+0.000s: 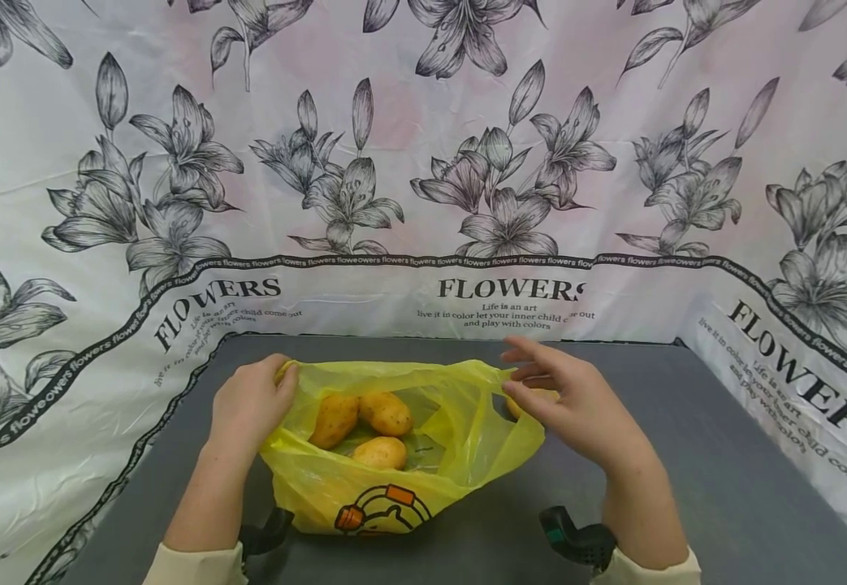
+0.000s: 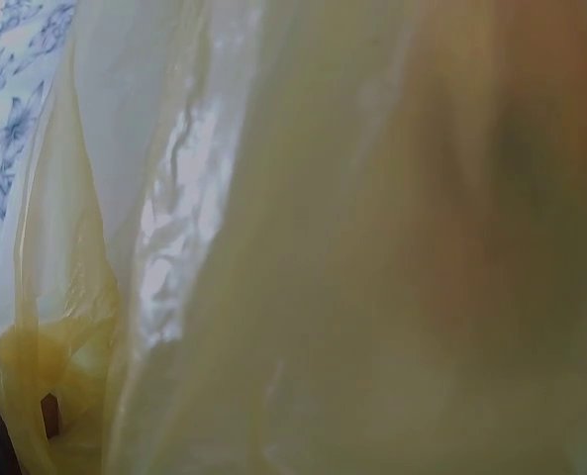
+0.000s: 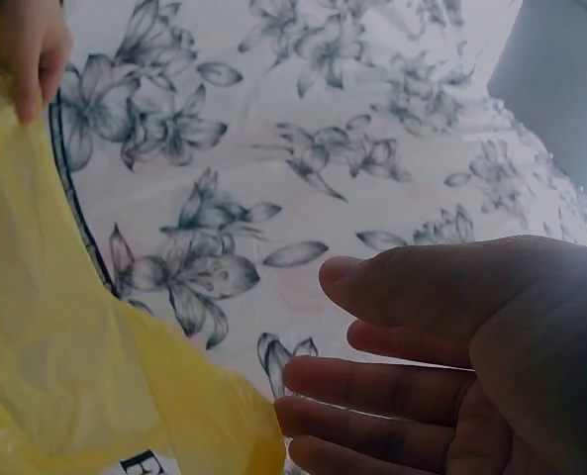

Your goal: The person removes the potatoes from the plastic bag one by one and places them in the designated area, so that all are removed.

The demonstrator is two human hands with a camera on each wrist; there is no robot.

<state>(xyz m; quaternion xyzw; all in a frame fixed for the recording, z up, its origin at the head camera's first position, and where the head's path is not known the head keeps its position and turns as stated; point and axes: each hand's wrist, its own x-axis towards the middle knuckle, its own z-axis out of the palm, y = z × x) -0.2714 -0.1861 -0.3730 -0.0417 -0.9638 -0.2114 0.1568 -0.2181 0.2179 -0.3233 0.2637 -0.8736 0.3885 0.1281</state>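
Note:
A thin yellow plastic bag (image 1: 467, 479) with an orange-and-black print stands on the table with its mouth spread wide. Three potatoes (image 1: 386, 414) show inside it. My left hand (image 1: 251, 402) pinches the bag's left rim between thumb and fingers. In the left wrist view the bag's film (image 2: 303, 257) fills nearly everything. At the bag's right edge, my right hand (image 1: 569, 398) has its fingers spread and relaxed, holding nothing. The right wrist view shows those fingers (image 3: 372, 381) beside the yellow film. Behind the right side of the bag lies another potato (image 1: 514, 406), partly covered by film and hand.
The dark grey table (image 1: 686, 471) extends on both sides of the bag. A white cloth (image 1: 365, 301) printed with flowers and lettering hangs along the back and sides of it. Each wrist wears a black strap mount (image 1: 576, 540).

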